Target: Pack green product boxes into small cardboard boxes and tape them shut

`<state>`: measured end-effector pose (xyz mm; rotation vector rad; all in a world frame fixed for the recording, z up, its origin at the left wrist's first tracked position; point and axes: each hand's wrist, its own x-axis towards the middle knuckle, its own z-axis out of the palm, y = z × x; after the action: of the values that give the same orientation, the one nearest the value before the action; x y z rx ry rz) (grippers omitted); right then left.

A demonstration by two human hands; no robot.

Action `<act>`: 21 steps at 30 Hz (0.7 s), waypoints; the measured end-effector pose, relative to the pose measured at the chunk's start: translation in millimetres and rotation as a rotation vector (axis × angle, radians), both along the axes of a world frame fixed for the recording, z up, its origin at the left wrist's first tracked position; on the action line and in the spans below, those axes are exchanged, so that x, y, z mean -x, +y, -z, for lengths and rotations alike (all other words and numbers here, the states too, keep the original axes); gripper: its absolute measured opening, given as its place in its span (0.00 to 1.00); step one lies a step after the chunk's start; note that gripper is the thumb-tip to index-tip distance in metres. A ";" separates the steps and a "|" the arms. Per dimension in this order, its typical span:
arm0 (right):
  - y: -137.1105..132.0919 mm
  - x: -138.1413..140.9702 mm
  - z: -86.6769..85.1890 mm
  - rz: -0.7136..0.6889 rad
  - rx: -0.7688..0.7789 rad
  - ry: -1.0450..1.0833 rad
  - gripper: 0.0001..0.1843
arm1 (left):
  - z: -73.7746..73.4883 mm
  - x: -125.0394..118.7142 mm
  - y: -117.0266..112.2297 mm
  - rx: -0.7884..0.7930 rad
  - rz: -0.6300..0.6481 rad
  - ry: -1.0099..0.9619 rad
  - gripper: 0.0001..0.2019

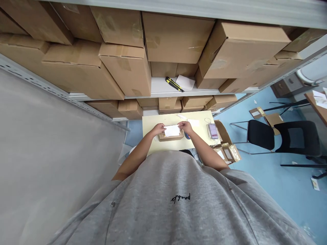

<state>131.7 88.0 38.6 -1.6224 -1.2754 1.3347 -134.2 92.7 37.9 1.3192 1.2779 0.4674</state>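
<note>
A white paper label (172, 130) lies over the top of a small cardboard box (171, 138) on the pale yellow table (153, 147). My left hand (158, 129) pinches the label at its left end. At the other end, the fingers of my right hand (185, 127) are closed on the label's upper right corner. Something blue (187, 136), partly hidden by my right wrist, sits just right of the box. Behind my right hand there is another white paper (193, 122) on the table.
Stacked cardboard boxes (176, 37) fill the shelves ahead. A black and yellow utility knife (174, 84) rests on the shelf edge. A phone-like device (213, 131) with a cable is at the table's right. Beyond stand an open carton (222, 131) and a black chair (260, 134).
</note>
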 end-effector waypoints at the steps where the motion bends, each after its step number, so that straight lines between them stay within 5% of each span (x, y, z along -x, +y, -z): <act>1: -0.2 -0.8 3.3 0.015 0.008 0.003 0.10 | 4.9 -1.8 -0.5 0.011 -0.026 0.031 0.07; 10: 0.5 5.4 22.0 0.041 0.027 -0.185 0.08 | 24.4 -15.4 -21.6 -0.119 -0.255 0.309 0.09; 21: -5.1 12.3 18.2 -0.026 0.022 -0.305 0.12 | 14.0 -27.7 -33.6 -0.139 -0.140 0.531 0.11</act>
<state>119.4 82.9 20.4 -1.8838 -1.4662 1.1493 -106.5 59.0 23.9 1.5366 1.8103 0.3141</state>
